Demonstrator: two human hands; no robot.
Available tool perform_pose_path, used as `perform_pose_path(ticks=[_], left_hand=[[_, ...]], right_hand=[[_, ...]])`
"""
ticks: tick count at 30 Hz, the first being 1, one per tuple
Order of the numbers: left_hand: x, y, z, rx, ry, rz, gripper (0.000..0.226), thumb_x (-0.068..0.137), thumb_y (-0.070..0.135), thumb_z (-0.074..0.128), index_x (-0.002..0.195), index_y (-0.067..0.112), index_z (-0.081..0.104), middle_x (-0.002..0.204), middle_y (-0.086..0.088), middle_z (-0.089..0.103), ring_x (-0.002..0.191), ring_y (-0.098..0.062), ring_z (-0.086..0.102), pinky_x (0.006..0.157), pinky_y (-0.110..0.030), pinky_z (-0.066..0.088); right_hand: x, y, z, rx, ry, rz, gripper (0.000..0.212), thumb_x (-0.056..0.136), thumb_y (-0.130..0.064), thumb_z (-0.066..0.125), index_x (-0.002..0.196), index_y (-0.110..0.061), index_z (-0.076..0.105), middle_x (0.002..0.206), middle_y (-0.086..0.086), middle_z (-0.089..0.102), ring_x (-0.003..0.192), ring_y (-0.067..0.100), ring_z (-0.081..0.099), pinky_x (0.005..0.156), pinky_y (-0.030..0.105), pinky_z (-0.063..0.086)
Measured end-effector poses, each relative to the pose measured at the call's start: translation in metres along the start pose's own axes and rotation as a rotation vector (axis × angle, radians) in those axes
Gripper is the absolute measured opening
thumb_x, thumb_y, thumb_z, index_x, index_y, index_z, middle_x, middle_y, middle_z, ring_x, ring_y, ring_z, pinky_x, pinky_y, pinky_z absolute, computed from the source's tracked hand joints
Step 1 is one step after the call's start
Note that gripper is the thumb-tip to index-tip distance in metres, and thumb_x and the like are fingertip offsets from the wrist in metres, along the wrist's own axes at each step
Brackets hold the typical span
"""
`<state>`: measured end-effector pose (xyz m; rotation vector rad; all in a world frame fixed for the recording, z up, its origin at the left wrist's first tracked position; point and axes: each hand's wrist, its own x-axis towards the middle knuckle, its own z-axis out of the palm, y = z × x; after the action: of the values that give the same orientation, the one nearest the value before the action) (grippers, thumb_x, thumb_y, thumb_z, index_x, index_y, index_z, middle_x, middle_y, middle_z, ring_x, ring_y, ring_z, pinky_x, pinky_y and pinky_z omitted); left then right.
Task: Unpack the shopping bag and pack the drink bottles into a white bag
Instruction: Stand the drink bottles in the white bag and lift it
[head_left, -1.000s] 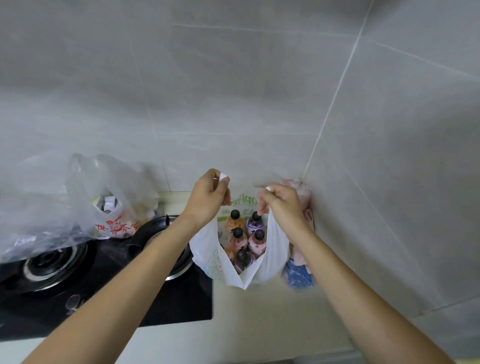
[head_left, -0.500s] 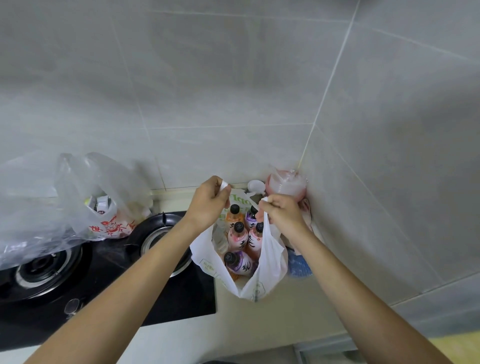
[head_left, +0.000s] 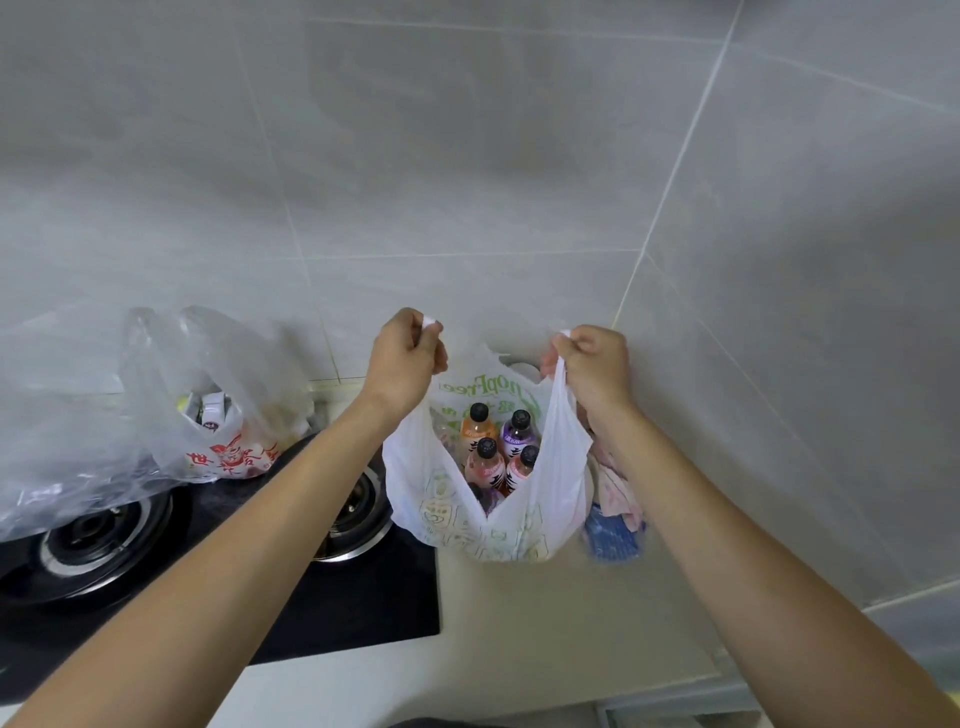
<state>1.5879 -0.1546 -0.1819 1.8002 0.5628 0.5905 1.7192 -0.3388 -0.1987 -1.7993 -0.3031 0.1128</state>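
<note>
My left hand (head_left: 402, 358) and right hand (head_left: 592, 366) each pinch a handle of the white bag (head_left: 431, 488), holding it open on the counter (head_left: 545, 613) beside the stove (head_left: 353, 587); the drink bottles (head_left: 501, 452) stand upright inside

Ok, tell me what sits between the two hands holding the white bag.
Head view: between the left hand and right hand is the white bag's open mouth, with drink bottles standing inside.

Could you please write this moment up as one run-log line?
left hand: grips handle | right hand: grips other handle | white plastic bag with green print: held open | black-capped drink bottles: upright inside
</note>
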Motion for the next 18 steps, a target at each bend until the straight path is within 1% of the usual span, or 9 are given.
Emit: perform_pose_path(ticks=[2, 5, 7, 9, 12, 13, 14, 16, 18], left_hand=[[0.004, -0.004, 0.001, 0.008, -0.025, -0.01, 0.024, 0.108, 0.015, 0.045, 0.107, -0.008, 0.054, 0.069, -0.004, 0.065, 0.067, -0.021, 0.062, 0.074, -0.04, 0.055], [0.011, -0.014, 0.002, 0.06, -0.071, -0.031, 0.02, 0.108, 0.015, 0.046, 0.107, -0.003, 0.056, 0.072, -0.003, 0.068, 0.072, -0.021, 0.064, 0.084, -0.046, 0.055], [0.014, -0.019, 0.002, 0.094, -0.079, -0.035, 0.015, 0.107, 0.014, 0.047, 0.105, 0.003, 0.057, 0.072, -0.001, 0.069, 0.075, -0.022, 0.066, 0.088, -0.048, 0.054], [0.017, -0.02, 0.004, 0.12, -0.078, -0.044, 0.014, 0.107, 0.013, 0.048, 0.107, 0.004, 0.059, 0.073, -0.001, 0.07, 0.077, -0.021, 0.067, 0.089, -0.045, 0.054], [0.019, -0.022, 0.008, 0.127, -0.089, -0.079, 0.017, 0.107, 0.012, 0.048, 0.111, 0.001, 0.06, 0.076, -0.003, 0.071, 0.077, -0.019, 0.068, 0.091, -0.043, 0.054], [0.019, -0.024, 0.01, 0.123, -0.092, -0.088, 0.017, 0.106, 0.012, 0.048, 0.11, 0.002, 0.06, 0.076, -0.003, 0.071, 0.077, -0.02, 0.069, 0.092, -0.044, 0.055], [0.019, -0.026, 0.011, 0.122, -0.094, -0.094, 0.016, 0.106, 0.013, 0.049, 0.109, 0.003, 0.061, 0.075, -0.002, 0.072, 0.077, -0.022, 0.069, 0.091, -0.046, 0.055], [0.016, -0.028, 0.012, 0.125, -0.102, -0.104, 0.016, 0.107, 0.016, 0.049, 0.109, 0.005, 0.061, 0.076, -0.003, 0.072, 0.082, -0.032, 0.07, 0.088, -0.047, 0.055], [0.014, -0.029, 0.014, 0.13, -0.111, -0.108, 0.016, 0.107, 0.015, 0.049, 0.111, 0.006, 0.061, 0.079, -0.003, 0.073, 0.089, -0.037, 0.069, 0.085, -0.046, 0.055]], right_hand=[[0.012, 0.004, 0.0, 0.059, 0.044, 0.027, 0.028, 0.096, -0.002, 0.064, 0.081, 0.022, 0.058, 0.06, 0.006, 0.071, 0.057, 0.022, 0.071, 0.062, 0.035, 0.056], [0.03, 0.003, -0.001, 0.102, 0.076, 0.02, 0.03, 0.094, -0.002, 0.064, 0.079, 0.022, 0.055, 0.059, 0.008, 0.07, 0.056, 0.024, 0.07, 0.065, 0.044, 0.059], [0.04, 0.001, -0.002, 0.133, 0.092, 0.029, 0.029, 0.095, -0.001, 0.063, 0.081, 0.022, 0.057, 0.059, 0.007, 0.07, 0.056, 0.021, 0.07, 0.066, 0.042, 0.058], [0.044, 0.003, 0.0, 0.12, 0.053, 0.022, 0.027, 0.097, -0.002, 0.062, 0.082, 0.02, 0.059, 0.06, 0.004, 0.07, 0.056, 0.016, 0.07, 0.065, 0.036, 0.058], [0.039, 0.01, 0.008, 0.065, -0.056, 0.032, 0.022, 0.1, -0.005, 0.061, 0.08, 0.003, 0.062, 0.065, 0.005, 0.07, 0.058, 0.011, 0.07, 0.061, 0.03, 0.058], [0.038, 0.013, 0.01, 0.056, -0.074, 0.043, 0.022, 0.1, -0.006, 0.061, 0.08, 0.002, 0.062, 0.067, 0.006, 0.071, 0.059, 0.012, 0.07, 0.061, 0.031, 0.058], [0.038, 0.017, 0.01, 0.045, -0.087, 0.054, 0.022, 0.1, -0.006, 0.061, 0.081, 0.006, 0.062, 0.068, 0.007, 0.071, 0.059, 0.012, 0.07, 0.062, 0.032, 0.058], [0.036, 0.022, 0.011, 0.012, -0.133, 0.064, 0.023, 0.099, -0.006, 0.063, 0.088, 0.014, 0.063, 0.07, 0.01, 0.073, 0.062, 0.014, 0.071, 0.067, 0.035, 0.059], [0.029, 0.026, 0.011, -0.024, -0.201, 0.058, 0.016, 0.098, -0.005, 0.064, 0.088, 0.008, 0.068, 0.072, 0.01, 0.074, 0.065, 0.016, 0.071, 0.071, 0.037, 0.06]])
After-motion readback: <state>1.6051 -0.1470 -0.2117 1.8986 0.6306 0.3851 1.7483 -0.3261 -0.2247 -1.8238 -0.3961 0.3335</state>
